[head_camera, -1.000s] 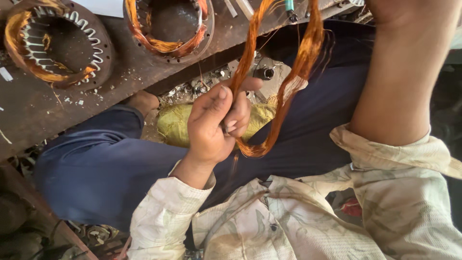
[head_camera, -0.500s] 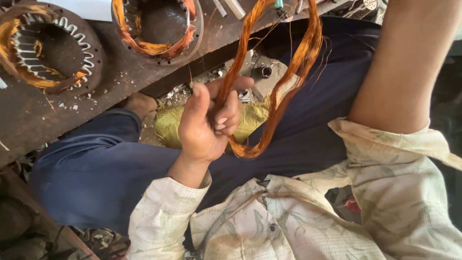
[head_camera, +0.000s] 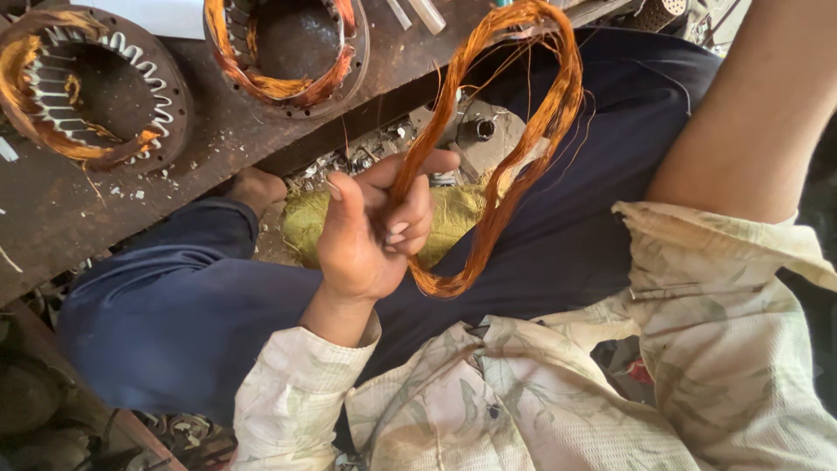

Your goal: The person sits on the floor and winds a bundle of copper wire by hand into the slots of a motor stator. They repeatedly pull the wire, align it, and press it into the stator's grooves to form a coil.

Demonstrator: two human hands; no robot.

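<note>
Left hand clenched around 1 side of a long loop of copper wire, thumb up, fingers curled tight over the orange strands. Loop hanging just below the grip, over the dark blue trousers, bottom bend right under the fist. Loop running up and away from the grip, top bend far above it near the edge of the dark tabletop. Other side of the loop beside the grip, not touching it, loose thin strands sticking out. Yellow-green cloth bundle just behind the grip, between the knees. Bare foot near the grip, on its thumb side. 2 round metal motor rings on the tabletop, well away from the grip: 1 with white slot teeth and orange wire, 1 with orange wire around its inner rim. Right arm reaching up past the loop, far from the grip; its hand out of the picture, so cannot tell its hold.
</note>
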